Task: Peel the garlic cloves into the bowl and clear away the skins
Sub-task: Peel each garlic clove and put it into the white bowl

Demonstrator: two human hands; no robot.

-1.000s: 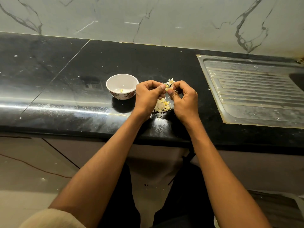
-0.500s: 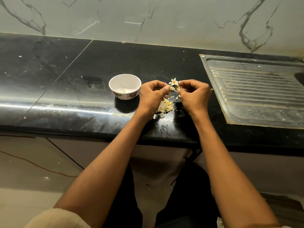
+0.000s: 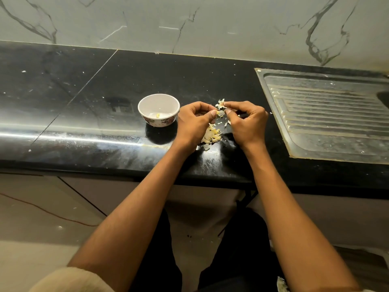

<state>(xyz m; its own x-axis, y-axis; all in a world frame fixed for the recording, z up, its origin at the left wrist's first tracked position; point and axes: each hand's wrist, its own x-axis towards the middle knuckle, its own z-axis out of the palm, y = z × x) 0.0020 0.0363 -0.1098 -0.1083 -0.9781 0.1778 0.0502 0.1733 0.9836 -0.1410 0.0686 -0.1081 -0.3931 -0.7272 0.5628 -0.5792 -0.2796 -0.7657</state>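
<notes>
Desk: black polished stone desk (image 3: 88,106), dusty and flecked with white bits, with a seam running diagonally on its left part.
Wall: pale veined marble wall (image 3: 189,22) along the back edge.
Drainboard: ribbed steel drainboard (image 3: 328,114) set in at the right end.
Bowl: small white bowl (image 3: 158,110) near the front edge, a yellowish piece inside, just left of the hands.
Garlic clove: garlic clove (image 3: 221,112) held above the desk between both hands.
Left hand: left hand (image 3: 194,125), grip pinched on the clove.
Right hand: right hand (image 3: 247,123), grip pinched on the clove's papery skin.
Skins: pile of skins (image 3: 211,134) on the desk under the hands, close to the front edge.
Open room: bare desk to the left and behind the bowl.
</notes>
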